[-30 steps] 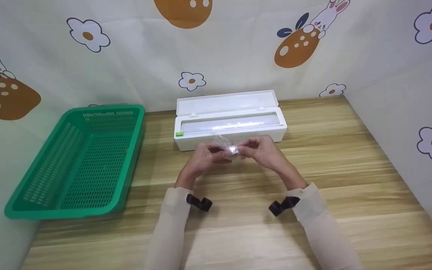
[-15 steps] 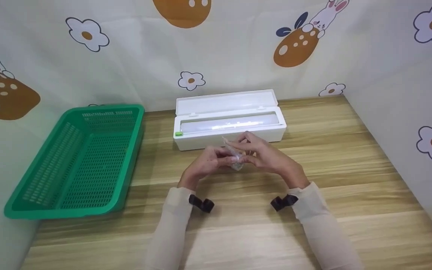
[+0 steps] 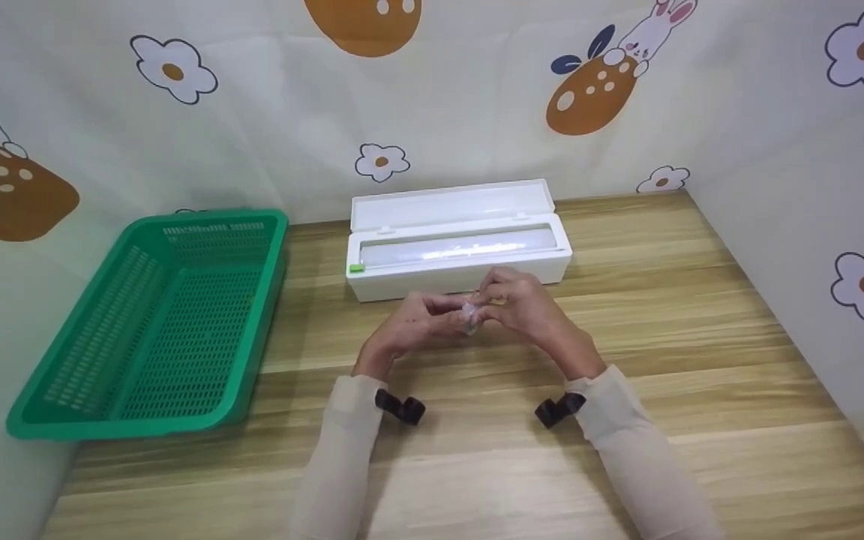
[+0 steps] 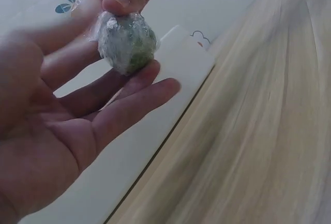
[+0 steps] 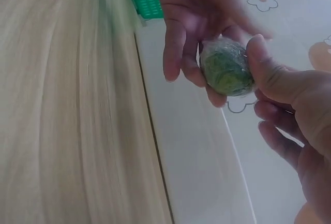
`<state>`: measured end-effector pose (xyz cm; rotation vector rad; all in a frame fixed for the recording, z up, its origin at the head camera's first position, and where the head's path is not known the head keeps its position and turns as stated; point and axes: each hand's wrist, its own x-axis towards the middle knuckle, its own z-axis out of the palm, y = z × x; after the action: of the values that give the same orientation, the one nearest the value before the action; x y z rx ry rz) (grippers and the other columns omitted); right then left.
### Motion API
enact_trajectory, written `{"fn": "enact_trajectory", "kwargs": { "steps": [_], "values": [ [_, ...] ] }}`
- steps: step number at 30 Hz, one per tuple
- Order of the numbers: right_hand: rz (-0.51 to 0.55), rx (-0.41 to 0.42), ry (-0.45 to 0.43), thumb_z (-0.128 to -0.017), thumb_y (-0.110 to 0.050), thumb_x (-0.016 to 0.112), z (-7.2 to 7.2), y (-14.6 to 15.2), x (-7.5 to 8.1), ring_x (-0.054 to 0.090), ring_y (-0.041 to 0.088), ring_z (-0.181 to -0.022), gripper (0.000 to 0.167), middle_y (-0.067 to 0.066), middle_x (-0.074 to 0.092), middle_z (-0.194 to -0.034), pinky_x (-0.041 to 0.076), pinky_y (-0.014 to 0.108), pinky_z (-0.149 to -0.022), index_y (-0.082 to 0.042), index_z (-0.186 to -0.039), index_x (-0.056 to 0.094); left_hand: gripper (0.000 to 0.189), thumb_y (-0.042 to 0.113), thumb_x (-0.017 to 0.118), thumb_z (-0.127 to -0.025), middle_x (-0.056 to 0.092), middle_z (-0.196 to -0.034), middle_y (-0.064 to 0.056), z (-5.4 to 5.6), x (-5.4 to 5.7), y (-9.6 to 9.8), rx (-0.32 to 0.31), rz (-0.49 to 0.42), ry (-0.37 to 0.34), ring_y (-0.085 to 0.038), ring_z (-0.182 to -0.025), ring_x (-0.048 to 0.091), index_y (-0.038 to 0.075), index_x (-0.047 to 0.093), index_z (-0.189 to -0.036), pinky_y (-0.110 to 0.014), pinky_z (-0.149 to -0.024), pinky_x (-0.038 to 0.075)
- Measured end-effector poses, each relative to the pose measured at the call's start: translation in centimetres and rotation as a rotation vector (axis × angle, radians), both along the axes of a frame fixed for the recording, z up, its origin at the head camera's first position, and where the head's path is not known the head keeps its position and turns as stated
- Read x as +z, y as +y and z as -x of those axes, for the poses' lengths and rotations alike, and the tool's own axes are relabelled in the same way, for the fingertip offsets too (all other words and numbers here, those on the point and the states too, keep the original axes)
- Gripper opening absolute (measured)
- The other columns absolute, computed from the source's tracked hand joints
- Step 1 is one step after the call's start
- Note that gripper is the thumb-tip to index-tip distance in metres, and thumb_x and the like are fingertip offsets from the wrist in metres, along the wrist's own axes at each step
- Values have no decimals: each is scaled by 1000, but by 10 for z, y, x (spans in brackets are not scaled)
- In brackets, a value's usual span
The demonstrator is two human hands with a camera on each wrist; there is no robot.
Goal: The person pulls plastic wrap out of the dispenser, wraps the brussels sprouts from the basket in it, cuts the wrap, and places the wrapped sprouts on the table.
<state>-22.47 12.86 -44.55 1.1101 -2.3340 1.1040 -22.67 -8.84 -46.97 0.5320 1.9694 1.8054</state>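
A small round green item, wrapped in crinkled clear plastic film, sits between both hands in front of the white box. It looks like a fruit or vegetable, but the film blurs its kind. My left hand holds it from the left between thumb and fingers; the lower fingers lie under it in the left wrist view. From the right, my right hand pinches it, thumb pressed on the film near the top. In the left wrist view the film on the wrapped item clings closely, with gathered wrinkles on its upper side.
Just behind the hands stands a long white film dispenser box, lid raised, a roll inside and a green slider at its left end. A green perforated basket stands at the left. Patterned cloth walls border the wooden table.
The hands have turned the wrapped item and drawn slightly toward me. Film that stuck up loosely earlier now lies folded against it. My right fingers, more spread half a second ago, are now closer in.
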Motion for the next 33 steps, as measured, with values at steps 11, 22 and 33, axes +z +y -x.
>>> {"fn": "enact_trajectory", "kwargs": {
  "steps": [11,22,33],
  "values": [
    [31,-14,-256,-83,-22,81,-2,5,7,65,19,-87,23,4,71,-94,55,31,-79,-10,-103,77,37,24,78,-88,76,-112,-13,0,3,6,137,-47,-32,-16,-94,74,0,72,-116,-36,-91,59],
    [25,-245,-1039,-93,-58,62,-3,2,14,56,9,-56,61,10,74,-83,48,26,-54,1,-99,75,55,19,82,-82,72,-122,-12,-3,11,20,248,96,94,-20,-103,67,8,64,-133,-27,-87,57],
    [148,-223,-1067,-95,-33,70,-5,-1,19,65,11,-56,36,0,67,-63,56,24,-53,1,-84,73,51,39,78,-87,67,-133,-7,-5,10,12,173,180,49,-24,-126,62,16,66,-131,-42,-110,48]
  ]
}}
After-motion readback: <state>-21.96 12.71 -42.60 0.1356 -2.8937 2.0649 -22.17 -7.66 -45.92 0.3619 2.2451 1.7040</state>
